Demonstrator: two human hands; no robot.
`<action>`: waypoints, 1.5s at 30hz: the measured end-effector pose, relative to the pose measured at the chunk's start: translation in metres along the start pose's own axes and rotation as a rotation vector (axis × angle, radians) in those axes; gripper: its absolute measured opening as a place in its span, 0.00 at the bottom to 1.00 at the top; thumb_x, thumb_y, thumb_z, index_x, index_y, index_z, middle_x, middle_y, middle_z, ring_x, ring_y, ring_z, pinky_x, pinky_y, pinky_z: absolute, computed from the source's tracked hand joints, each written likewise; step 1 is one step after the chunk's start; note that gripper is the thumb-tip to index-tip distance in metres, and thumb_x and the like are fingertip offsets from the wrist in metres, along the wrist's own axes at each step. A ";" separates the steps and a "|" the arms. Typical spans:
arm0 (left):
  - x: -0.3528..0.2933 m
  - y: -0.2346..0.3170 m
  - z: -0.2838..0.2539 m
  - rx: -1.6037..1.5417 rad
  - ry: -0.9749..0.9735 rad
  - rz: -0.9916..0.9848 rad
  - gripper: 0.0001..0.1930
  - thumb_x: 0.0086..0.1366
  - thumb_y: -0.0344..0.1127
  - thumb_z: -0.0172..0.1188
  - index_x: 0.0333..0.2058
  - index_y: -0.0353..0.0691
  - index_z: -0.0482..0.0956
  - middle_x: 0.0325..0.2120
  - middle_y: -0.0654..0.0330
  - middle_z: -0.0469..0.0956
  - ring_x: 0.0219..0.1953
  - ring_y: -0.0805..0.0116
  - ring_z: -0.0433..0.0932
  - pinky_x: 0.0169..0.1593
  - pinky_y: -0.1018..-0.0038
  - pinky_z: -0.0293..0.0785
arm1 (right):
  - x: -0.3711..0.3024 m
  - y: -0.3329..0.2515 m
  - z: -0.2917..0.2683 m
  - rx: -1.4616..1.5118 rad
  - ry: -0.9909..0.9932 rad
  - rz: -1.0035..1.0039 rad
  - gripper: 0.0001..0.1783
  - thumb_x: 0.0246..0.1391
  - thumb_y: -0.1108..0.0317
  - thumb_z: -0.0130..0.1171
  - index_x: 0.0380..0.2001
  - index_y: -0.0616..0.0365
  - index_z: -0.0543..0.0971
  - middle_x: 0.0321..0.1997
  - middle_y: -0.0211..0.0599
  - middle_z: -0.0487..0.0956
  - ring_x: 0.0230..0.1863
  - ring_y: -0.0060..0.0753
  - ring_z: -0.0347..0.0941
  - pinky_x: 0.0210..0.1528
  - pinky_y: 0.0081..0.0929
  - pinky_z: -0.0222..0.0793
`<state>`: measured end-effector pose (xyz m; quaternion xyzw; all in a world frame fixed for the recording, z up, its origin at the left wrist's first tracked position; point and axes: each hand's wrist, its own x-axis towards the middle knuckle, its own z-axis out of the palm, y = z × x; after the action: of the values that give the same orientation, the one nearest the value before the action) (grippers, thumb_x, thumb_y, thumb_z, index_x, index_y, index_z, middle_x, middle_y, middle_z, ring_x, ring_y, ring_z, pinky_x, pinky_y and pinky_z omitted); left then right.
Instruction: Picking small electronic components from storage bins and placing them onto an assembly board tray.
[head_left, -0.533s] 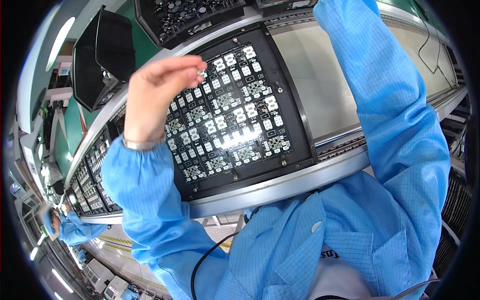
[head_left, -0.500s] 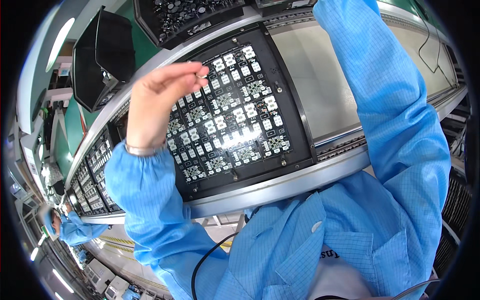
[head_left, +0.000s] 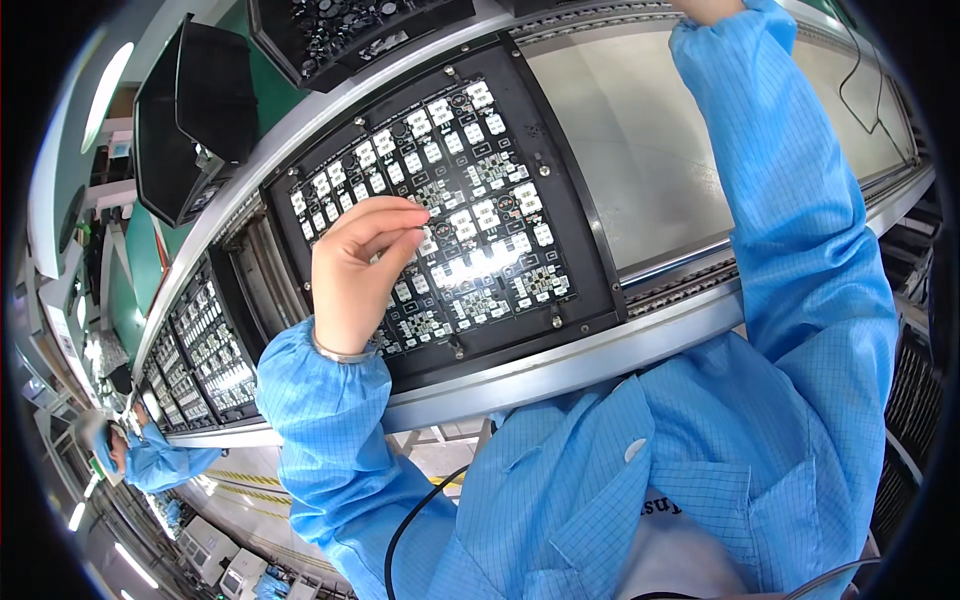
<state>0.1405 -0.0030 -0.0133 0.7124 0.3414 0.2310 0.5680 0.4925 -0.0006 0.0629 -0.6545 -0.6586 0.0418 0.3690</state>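
A panel of black circuit boards (head_left: 412,160) with rows of white square parts lies in a black frame (head_left: 585,225) in front of me. Over its middle is my left hand (head_left: 365,262), thumb and fingertips pinched together beside the white parts. Whatever may be between those fingertips is too small to make out, and I cannot tell whether they touch the board. Only the wrist and a bit of my right hand (head_left: 712,8) show at the top edge, near the far rail. Its fingers are out of the picture.
A metal rail (head_left: 560,362) runs along the near side. Beyond the far rail stand a black bin (head_left: 395,48) of small dark round parts and a black open box (head_left: 190,120). More framed boards (head_left: 212,335) lie at left, near another person in blue (head_left: 165,460).
My left hand has come nearer and to the right, from the far part of the boards to their middle, still pinched. My right wrist now shows at the top edge.
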 end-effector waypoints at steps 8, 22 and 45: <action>-0.008 0.005 0.008 0.515 0.051 0.188 0.11 0.51 0.21 0.65 0.35 0.36 0.81 0.32 0.57 0.81 0.34 0.66 0.80 0.38 0.76 0.74 | -0.017 -0.010 0.000 0.085 0.017 -0.076 0.04 0.48 0.75 0.59 0.28 0.65 0.80 0.24 0.35 0.79 0.26 0.20 0.74 0.31 0.19 0.70; 0.002 0.007 0.018 0.663 0.047 0.393 0.10 0.49 0.22 0.65 0.32 0.37 0.81 0.31 0.56 0.81 0.34 0.59 0.80 0.39 0.71 0.75 | -0.024 -0.010 -0.017 0.117 0.021 -0.058 0.04 0.49 0.75 0.59 0.28 0.65 0.79 0.24 0.33 0.79 0.27 0.19 0.73 0.31 0.19 0.70; 0.008 0.063 -0.001 0.852 -0.059 0.550 0.11 0.47 0.20 0.61 0.33 0.35 0.79 0.33 0.55 0.78 0.37 0.55 0.76 0.41 0.65 0.72 | -0.056 -0.025 0.112 0.190 -0.251 -0.178 0.04 0.45 0.72 0.61 0.26 0.58 0.78 0.25 0.33 0.76 0.25 0.29 0.72 0.29 0.25 0.69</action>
<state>0.1596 -0.0040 0.0469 0.9505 0.1890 0.1921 0.1545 0.4038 -0.0064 -0.0286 -0.5453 -0.7479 0.1522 0.3465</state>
